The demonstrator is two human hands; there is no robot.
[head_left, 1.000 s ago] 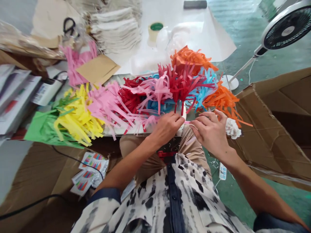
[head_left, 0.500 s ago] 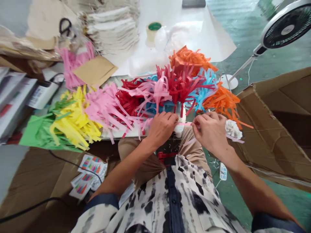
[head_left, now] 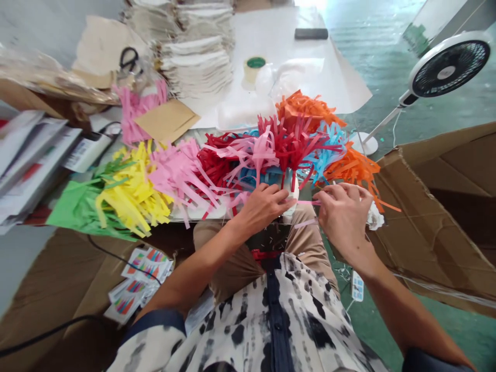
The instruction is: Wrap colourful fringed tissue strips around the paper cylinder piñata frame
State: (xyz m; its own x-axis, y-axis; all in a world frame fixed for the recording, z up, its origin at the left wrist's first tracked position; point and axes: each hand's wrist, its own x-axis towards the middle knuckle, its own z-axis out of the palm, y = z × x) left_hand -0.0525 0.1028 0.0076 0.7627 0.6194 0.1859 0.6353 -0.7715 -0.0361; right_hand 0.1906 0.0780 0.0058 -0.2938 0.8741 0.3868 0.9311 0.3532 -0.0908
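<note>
A narrow pink tissue paper strip [head_left: 308, 202] runs level between my two hands at the table's front edge. My left hand [head_left: 265, 205] has its fingers closed on the strip's left end. At the other end my right hand [head_left: 343, 217] pinches it between thumb and fingers. A second pale pink strip end [head_left: 306, 223] hangs below, over my lap. Just beyond my hands lie fringed tissue tassels: a pink one [head_left: 265, 150], a dark red one [head_left: 294, 144], a light blue one [head_left: 327, 150] and an orange one [head_left: 354, 165].
Yellow fringe [head_left: 134, 191] and green tissue [head_left: 73, 212] lie left. Behind are brown paper [head_left: 168, 121], tape [head_left: 253, 75] and stacked white bundles [head_left: 197, 67]. A fan [head_left: 449, 70] and an open cardboard box [head_left: 422, 232] stand right. A white crumpled piece [head_left: 375, 216] is near my right hand.
The camera view has tilted, so the table's things sit lower and partly further right. Both hands still hold the pink strip. A strip tail beside my right wrist no longer shows.
</note>
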